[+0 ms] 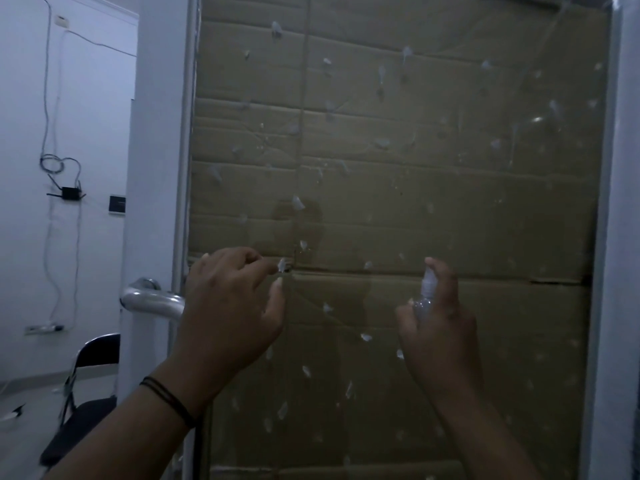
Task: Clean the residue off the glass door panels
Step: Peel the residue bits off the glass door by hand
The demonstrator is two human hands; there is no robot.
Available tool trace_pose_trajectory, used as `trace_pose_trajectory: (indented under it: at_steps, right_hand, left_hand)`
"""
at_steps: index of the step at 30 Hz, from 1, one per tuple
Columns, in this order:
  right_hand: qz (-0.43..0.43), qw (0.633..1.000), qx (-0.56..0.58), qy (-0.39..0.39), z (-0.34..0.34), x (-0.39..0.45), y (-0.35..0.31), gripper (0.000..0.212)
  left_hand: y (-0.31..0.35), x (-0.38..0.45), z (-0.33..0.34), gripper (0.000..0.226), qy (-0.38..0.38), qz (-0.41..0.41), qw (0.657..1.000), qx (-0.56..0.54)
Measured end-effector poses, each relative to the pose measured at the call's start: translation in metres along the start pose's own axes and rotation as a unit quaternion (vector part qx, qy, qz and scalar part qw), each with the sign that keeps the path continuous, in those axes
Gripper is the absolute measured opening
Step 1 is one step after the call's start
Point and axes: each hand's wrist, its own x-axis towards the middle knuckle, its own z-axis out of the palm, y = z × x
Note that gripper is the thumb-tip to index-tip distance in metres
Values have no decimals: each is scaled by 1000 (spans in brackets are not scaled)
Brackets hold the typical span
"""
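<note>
A person stood close to a glass door panel (450,188) that filled most of the view, with flattened brown cardboard (415,216) showing behind the glass. Small whitish bits of residue (297,202) were scattered all over the pane. The left hand (228,306) was raised to the glass near its left edge, fingers curled, with thumb and forefinger closing on one scrap of residue; whether they actually gripped it could not be told. A thin black band (166,400) circled that wrist. The right hand (440,317) held a small clear spray bottle (426,292) upright, fingers wrapped round it and the forefinger resting on its top. A metal door handle (152,299) sat just left of the left hand, and a black folding chair (83,403) stood lower left.
</note>
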Motion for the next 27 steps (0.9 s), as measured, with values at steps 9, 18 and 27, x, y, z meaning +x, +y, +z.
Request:
trace_pose_trajectory:
  at_steps: [9,18,27]
  right_hand:
    - [-68,997,-20,10,9,-8,-17,88]
    - [-98,995,19,-17,34,-2,-42,90]
    - [-99,994,38,-33,53,-4,-65,75]
  left_hand:
    - [-4,-4,-3,25,6,-1,1000,6]
    - [-16,-6,-15,25,4,-18,1000,19]
    - [-27,-13,-25,23,15,-32,999,35]
